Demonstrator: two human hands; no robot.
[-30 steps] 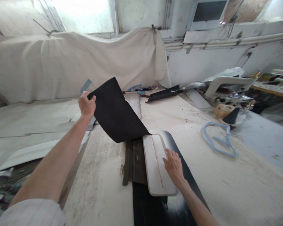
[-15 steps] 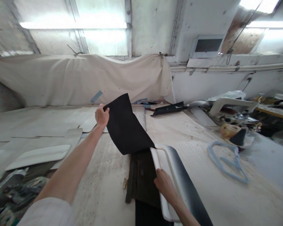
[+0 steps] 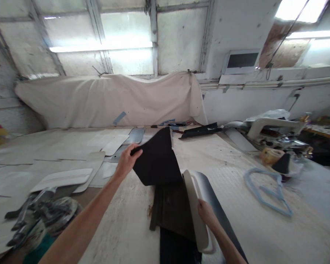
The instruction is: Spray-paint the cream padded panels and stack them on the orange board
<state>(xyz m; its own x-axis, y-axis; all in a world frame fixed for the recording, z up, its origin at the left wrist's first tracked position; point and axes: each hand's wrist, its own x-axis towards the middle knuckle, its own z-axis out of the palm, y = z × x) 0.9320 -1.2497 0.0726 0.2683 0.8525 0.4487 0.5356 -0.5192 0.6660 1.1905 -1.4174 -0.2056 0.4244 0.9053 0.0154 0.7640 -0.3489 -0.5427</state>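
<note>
My left hand [image 3: 128, 159] is closed in a pinch on the left edge of a black sheet [image 3: 161, 163] and holds it raised above the table. The sheet's lower edge meets a dark, flat fabric-like piece [image 3: 177, 211] lying on the table; whether they are joined I cannot tell. My right hand [image 3: 205, 212] is closed on a long off-white panel [image 3: 194, 209] with rounded corners, tilted up on its edge beside the dark piece. Under and right of that panel lies a smooth strip [image 3: 212, 194] shading from white to black. The right fingertips are hidden.
On the left lie pale flat boards [image 3: 63, 179] and a cluttered heap of tools [image 3: 48, 211]. A light-blue looped strip [image 3: 266, 190] is on the right, near a tape roll [image 3: 271, 157] and a white machine [image 3: 272, 128]. Black scraps [image 3: 200, 130] lie at the back.
My left hand has come down and inward, and the black sheet is lower and more folded. The off-white panel has tipped up more steeply in my right hand. The camera view has shifted.
</note>
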